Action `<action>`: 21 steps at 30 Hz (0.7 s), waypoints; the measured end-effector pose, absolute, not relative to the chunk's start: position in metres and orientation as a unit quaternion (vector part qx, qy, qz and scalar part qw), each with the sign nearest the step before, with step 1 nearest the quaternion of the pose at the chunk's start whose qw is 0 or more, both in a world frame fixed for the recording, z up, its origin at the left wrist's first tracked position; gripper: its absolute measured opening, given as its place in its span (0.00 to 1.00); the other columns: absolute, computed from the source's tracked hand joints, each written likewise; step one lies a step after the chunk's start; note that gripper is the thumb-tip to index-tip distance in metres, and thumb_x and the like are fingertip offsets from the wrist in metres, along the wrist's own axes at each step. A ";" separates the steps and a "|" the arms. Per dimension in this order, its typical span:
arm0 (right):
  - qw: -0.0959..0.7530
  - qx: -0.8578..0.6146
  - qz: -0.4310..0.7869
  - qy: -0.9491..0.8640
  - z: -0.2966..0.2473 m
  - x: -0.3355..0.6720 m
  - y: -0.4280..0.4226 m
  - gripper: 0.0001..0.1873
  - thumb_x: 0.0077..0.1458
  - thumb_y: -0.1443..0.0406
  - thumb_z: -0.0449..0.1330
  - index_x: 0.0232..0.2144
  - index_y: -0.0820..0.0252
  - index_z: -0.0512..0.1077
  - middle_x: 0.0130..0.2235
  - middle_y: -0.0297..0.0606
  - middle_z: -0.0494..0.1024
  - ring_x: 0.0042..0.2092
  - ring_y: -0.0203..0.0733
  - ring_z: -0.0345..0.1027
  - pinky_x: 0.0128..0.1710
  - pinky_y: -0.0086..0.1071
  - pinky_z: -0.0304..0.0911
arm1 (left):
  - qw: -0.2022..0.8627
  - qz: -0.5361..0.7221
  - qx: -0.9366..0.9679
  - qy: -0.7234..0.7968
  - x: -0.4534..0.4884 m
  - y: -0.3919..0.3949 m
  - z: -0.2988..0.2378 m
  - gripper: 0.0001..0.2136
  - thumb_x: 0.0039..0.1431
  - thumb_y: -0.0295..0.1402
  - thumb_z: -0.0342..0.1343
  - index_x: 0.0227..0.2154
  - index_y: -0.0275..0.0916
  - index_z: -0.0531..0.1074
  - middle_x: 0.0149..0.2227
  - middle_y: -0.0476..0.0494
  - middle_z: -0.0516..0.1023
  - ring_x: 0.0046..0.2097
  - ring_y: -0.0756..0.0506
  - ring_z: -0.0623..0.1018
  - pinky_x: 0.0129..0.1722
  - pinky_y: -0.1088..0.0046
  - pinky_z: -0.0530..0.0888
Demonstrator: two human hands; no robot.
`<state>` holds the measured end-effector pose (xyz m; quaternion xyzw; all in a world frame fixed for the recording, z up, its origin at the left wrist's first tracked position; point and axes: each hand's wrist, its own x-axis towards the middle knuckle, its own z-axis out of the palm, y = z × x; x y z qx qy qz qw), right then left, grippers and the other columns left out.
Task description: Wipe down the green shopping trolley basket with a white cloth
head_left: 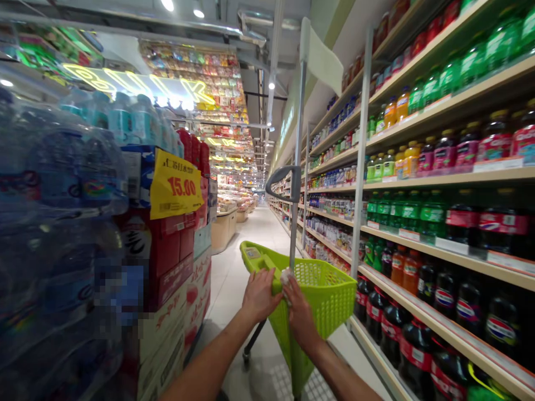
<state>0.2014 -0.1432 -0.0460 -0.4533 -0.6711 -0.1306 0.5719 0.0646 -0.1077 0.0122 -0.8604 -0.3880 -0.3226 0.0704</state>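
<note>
A lime-green plastic shopping cart [334,287] with perforated sides stands right in front of me. From it rises a grey metal pole [297,122], which carries a grey loop-shaped handle [284,184] and a pale flag [321,55] at the top. My left hand [259,295] grips the cart's near rim, fingers curled over it. Close beside it, my right hand [297,309] presses a crumpled white wipe [286,277] against the cart at the foot of the pole. Whether it is paper or cloth, I cannot tell. The fingertips of both hands are partly hidden.
Shelves of soft-drink bottles [422,211] line the right side, close to the cart. Shrink-wrapped water bottles [75,167] and stacked cartons [167,334] stand at left, with a yellow price sign [175,186]. Between them an aisle floor [261,223] runs ahead past display bins [223,228].
</note>
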 end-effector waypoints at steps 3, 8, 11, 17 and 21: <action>0.604 -0.459 -0.102 -0.643 -0.038 0.198 -0.144 0.26 0.47 0.75 0.46 0.48 0.56 0.67 0.56 0.38 0.62 0.57 0.40 0.54 0.56 0.39 0.52 | 0.048 -0.317 -0.885 -0.338 0.070 -0.117 0.012 0.32 0.46 0.38 0.53 0.55 0.34 0.52 0.55 0.37 0.63 0.57 0.40 0.61 0.57 0.59 0.52; 0.596 -0.472 -0.089 -0.643 -0.009 0.223 -0.154 0.26 0.43 0.75 0.45 0.43 0.58 0.70 0.46 0.37 0.73 0.50 0.39 0.64 0.53 0.39 0.56 | 0.038 -0.298 -0.910 -0.285 0.065 -0.117 0.017 0.32 0.50 0.42 0.49 0.57 0.36 0.48 0.59 0.38 0.57 0.59 0.41 0.57 0.59 0.54 0.44; 0.583 -0.493 -0.120 -0.635 -0.007 0.226 -0.161 0.23 0.44 0.74 0.45 0.41 0.59 0.70 0.45 0.39 0.73 0.49 0.41 0.64 0.52 0.39 0.57 | 0.053 -0.270 -0.899 -0.341 0.061 -0.105 0.017 0.29 0.53 0.45 0.46 0.56 0.36 0.52 0.59 0.37 0.56 0.60 0.39 0.54 0.57 0.48 0.43; 0.536 -0.503 -0.194 -0.650 -0.024 0.215 -0.176 0.27 0.43 0.75 0.45 0.46 0.57 0.67 0.53 0.39 0.65 0.55 0.41 0.56 0.54 0.41 0.54 | 0.085 -0.284 -0.880 -0.370 0.080 -0.113 0.008 0.25 0.55 0.45 0.44 0.53 0.37 0.57 0.58 0.38 0.57 0.60 0.40 0.54 0.57 0.48 0.45; 0.522 -0.530 -0.198 -0.638 -0.019 0.246 -0.188 0.30 0.42 0.76 0.44 0.48 0.56 0.65 0.51 0.37 0.67 0.55 0.41 0.57 0.54 0.43 0.54 | 0.073 -0.281 -0.897 -0.334 0.081 -0.121 0.018 0.24 0.54 0.45 0.46 0.51 0.39 0.60 0.57 0.39 0.61 0.58 0.40 0.58 0.57 0.50 0.47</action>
